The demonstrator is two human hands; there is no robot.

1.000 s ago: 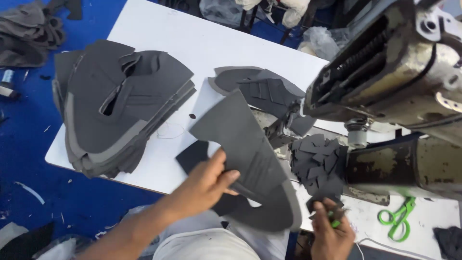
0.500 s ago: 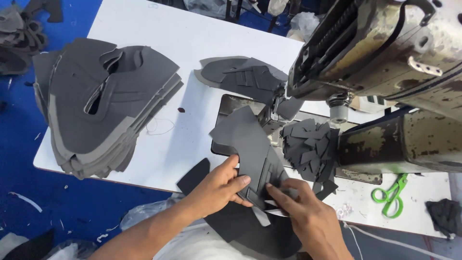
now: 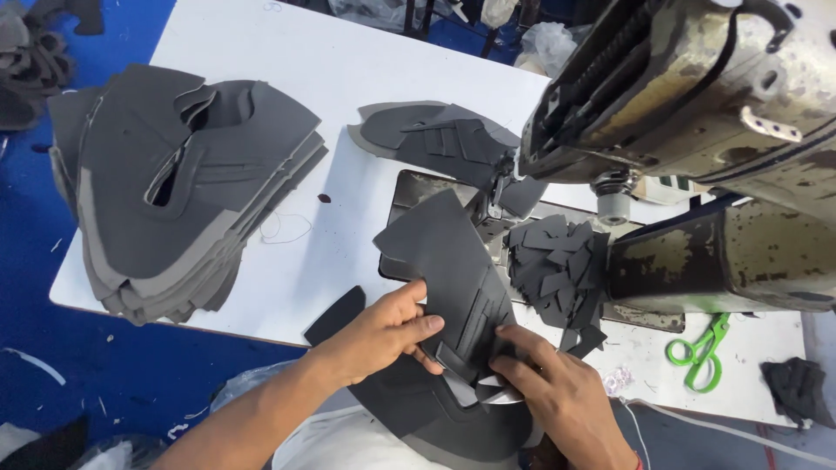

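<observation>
Far left of my hands sits the stack of cut pieces (image 3: 178, 187). My left hand (image 3: 383, 335) pinches the grey panel (image 3: 448, 261), which lies flat just before the sewing machine (image 3: 697, 113); my right hand (image 3: 557, 392) presses a small strip (image 3: 455, 359) onto it, fingers closed. In my judgement, edges should be flush before stitching.

Both forearms are bare to the elbow, with no sleeves, gloves or rings showing. The left hand (image 3: 383, 335) has 5 bare fingers and short nails. The right hand (image 3: 557, 392) carries 1 thin red band at the wrist. A white garment covers the person's torso below.
</observation>
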